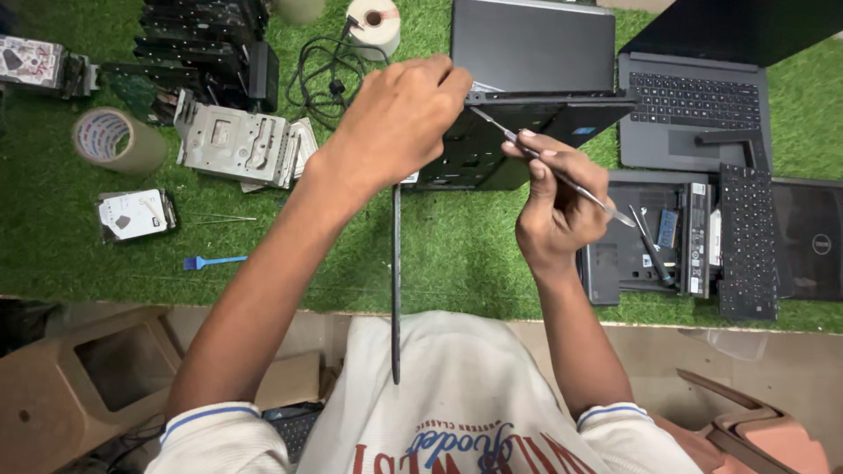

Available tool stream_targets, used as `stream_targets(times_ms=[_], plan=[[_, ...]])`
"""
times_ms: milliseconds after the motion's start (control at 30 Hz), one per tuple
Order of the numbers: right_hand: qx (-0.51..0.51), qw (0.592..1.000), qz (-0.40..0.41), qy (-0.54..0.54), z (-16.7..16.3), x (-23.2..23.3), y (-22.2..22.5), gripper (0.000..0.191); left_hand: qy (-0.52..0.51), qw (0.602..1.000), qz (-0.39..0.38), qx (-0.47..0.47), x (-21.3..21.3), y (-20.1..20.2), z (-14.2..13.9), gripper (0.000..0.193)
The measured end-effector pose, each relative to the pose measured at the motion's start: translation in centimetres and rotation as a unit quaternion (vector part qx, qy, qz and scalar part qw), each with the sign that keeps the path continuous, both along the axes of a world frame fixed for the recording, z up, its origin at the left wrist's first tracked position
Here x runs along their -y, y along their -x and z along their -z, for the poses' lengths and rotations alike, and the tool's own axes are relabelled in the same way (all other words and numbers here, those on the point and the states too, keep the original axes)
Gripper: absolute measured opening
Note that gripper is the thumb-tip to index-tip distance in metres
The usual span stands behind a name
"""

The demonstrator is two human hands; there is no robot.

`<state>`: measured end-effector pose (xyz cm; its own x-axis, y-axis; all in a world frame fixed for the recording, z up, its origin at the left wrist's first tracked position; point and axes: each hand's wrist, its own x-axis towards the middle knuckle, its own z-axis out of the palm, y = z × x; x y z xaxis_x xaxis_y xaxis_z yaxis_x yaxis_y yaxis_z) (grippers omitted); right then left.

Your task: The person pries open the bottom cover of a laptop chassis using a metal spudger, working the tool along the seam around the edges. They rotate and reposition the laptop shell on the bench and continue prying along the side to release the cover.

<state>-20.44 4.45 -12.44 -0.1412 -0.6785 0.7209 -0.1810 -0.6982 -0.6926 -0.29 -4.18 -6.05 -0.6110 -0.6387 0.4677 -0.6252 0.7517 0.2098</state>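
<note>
My left hand grips the near corner of a dark laptop base that is tilted up off the green turf. A thin dark panel, seen edge-on, hangs from it down toward my lap. In my right hand is a slim metal pry tool, pinched between the fingers. Its tip touches the upper edge of the laptop base, just right of my left hand's fingers.
A closed grey laptop lies behind, an open laptop and a stripped chassis with a loose keyboard at right. At left lie a metal drive cage, tape roll, hard drive, blue brush and cables.
</note>
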Motion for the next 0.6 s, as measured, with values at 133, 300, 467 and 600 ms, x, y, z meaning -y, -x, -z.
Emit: stream_targets(times_ms=[133,300,467,600], plan=[[-0.021,1.000,0.003,0.002,-1.1,0.1,-0.2,0.010,0.000,1.000,0.005,0.000,0.0,-0.1,-0.1,0.029],[-0.199,0.977,0.073,0.007,-5.2,1.3,0.0,0.009,0.005,1.000,0.003,0.000,0.1,-0.1,0.1,0.027],[-0.317,0.948,0.033,0.014,-9.9,3.6,-0.1,0.010,-0.003,1.000,-0.001,-0.006,0.1,-0.3,0.3,0.026],[-0.357,0.934,0.020,-0.007,-12.2,4.5,-1.1,0.007,-0.022,1.000,-0.008,-0.016,0.2,-0.4,0.2,0.024]])
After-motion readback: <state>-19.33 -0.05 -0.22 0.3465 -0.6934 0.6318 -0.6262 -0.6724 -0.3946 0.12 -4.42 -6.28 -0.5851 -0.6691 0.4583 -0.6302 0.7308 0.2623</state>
